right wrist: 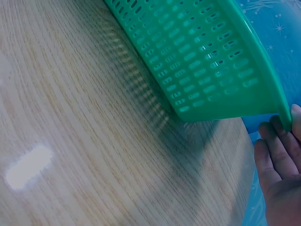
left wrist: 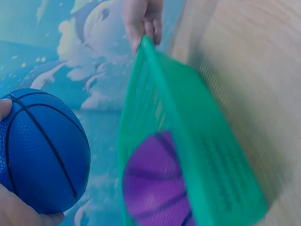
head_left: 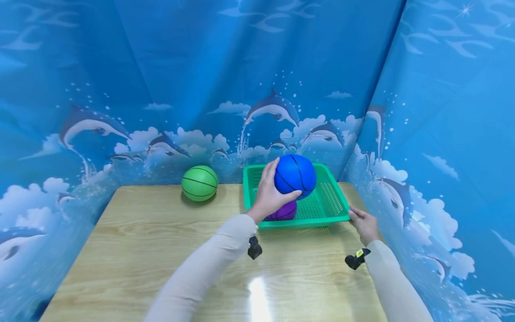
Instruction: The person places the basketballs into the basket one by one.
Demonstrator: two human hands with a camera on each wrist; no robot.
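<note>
Perhaps a yellow label (head_left: 360,253) near right hand (head_left: 364,225)

A black-lined blue ball (head_left: 296,175) hangs, apparently above the green basket (head_left: 303,222).

Above the green basket (head_left: 306,222), a left hand (head_left: 270,191) hides part of a blue ball (head_left: 297,175); inside the basket, hand and near rim obscure a purple ball (head_left: 287,211). At the basket's near right corner, the right-wrist view's edge crops a right hand (head_left: 364,225).
</note>
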